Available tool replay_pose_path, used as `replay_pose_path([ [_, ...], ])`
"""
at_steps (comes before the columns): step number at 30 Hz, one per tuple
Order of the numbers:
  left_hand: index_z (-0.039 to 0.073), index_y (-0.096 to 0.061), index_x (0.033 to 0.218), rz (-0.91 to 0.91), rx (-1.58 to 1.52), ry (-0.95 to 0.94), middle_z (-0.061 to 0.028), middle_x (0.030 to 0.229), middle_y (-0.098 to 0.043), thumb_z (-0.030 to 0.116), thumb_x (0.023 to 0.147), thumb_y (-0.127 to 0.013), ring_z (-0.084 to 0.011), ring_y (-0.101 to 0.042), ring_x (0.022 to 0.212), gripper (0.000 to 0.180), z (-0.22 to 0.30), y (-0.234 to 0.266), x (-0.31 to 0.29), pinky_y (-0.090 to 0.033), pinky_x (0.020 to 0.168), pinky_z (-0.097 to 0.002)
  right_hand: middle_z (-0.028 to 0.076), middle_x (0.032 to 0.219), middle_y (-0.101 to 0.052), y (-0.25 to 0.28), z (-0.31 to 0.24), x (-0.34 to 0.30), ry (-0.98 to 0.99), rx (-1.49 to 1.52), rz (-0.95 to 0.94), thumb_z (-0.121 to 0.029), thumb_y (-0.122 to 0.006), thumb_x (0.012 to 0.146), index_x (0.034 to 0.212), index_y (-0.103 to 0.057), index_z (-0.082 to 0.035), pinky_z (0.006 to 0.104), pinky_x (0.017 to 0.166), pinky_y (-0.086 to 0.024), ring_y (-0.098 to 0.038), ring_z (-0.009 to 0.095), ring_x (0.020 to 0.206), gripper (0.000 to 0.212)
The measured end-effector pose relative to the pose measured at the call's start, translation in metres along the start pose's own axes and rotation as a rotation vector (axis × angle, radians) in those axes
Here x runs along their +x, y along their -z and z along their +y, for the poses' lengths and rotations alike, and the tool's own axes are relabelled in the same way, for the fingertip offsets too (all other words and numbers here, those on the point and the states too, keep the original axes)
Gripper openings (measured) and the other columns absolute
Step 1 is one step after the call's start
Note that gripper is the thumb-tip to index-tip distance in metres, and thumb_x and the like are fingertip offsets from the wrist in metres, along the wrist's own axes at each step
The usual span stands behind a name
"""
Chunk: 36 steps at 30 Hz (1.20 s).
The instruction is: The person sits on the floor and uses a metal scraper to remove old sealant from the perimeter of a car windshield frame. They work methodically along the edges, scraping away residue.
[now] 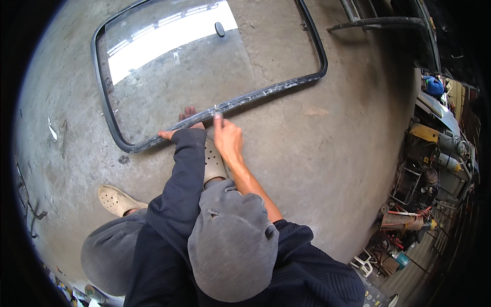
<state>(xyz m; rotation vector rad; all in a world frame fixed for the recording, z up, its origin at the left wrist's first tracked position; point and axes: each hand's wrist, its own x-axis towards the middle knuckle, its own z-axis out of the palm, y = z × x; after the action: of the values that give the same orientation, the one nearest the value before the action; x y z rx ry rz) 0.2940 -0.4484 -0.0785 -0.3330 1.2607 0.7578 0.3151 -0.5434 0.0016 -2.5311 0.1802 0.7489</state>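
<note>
A window frame (276,91) with dark rounded edges is in front of me, low over the concrete floor. A sliding glass pane (204,66) fills its left part and carries a small dark oval handle (220,29). The near rail is scuffed with pale residue. My left hand (185,126) grips this rail, with fingers reaching past its inner side. Just to the right, my right hand (228,137) is closed in a fist, its thumb against the rail. Whatever the fist holds, if anything, is hidden.
My beige clogs (116,200) stand on the concrete floor (327,169), below my grey-covered knees (232,245). Dark metal tubing (376,22) is at the upper right. Tools, cylinders and clutter (429,169) line the right side. A white scrap (52,129) lies at left.
</note>
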Motion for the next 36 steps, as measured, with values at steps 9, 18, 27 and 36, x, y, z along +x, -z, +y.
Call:
replay_pose_path([
  [9, -0.005, -0.032, 0.122, -0.002, 0.027, 0.011, -0.0257, 0.116, -0.045, 0.087, 0.073, -0.025, -0.0373, -0.047, 0.109, 0.104, -0.001, -0.005, -0.011, -0.034, 0.102, -0.0540, 0.030, 0.079, -0.063, 0.003, 0.008, 0.008, 0.024, 0.031, 0.085, -0.045, -0.039, 0.095, 0.088, -0.067, 0.000, 0.0527, 0.070, -0.049, -0.061, 0.048, 0.078, 0.053],
  [18, -0.006, -0.032, 0.122, 0.026, 0.003, 0.009, -0.0266, 0.117, -0.044, 0.086, 0.074, -0.025, -0.0370, -0.047, 0.110, 0.105, -0.005, -0.007, -0.006, -0.033, 0.102, -0.0523, 0.031, 0.085, -0.062, 0.004, 0.000, 0.001, -0.021, 0.057, -0.040, -0.047, -0.040, 0.093, 0.087, -0.066, 0.000, 0.0537, 0.080, -0.046, -0.059, 0.050, 0.086, 0.054],
  [27, -0.004, -0.034, 0.118, -0.002, 0.022, -0.006, -0.0272, 0.120, -0.044, 0.088, 0.072, -0.023, -0.0378, -0.046, 0.114, 0.104, -0.010, -0.004, -0.006, -0.033, 0.103, -0.0544, 0.004, 0.069, -0.054, -0.002, 0.033, 0.033, 0.002, 1.001, -0.068, -0.035, -0.068, 0.084, 0.093, -0.055, -0.002, 0.0245, 0.034, -0.038, -0.048, 0.010, 0.041, 0.037],
  [36, -0.005, -0.031, 0.126, -0.033, 0.037, 0.022, -0.0258, 0.123, -0.043, 0.088, 0.071, -0.029, -0.0365, -0.045, 0.116, 0.108, -0.005, -0.012, -0.028, -0.029, 0.104, -0.0553, 0.006, 0.068, -0.058, 0.002, 0.015, 0.056, -0.210, 1.185, -0.194, -0.010, -0.069, 0.079, 0.084, -0.056, -0.002, 0.0297, 0.036, -0.043, -0.050, 0.014, 0.040, 0.016],
])
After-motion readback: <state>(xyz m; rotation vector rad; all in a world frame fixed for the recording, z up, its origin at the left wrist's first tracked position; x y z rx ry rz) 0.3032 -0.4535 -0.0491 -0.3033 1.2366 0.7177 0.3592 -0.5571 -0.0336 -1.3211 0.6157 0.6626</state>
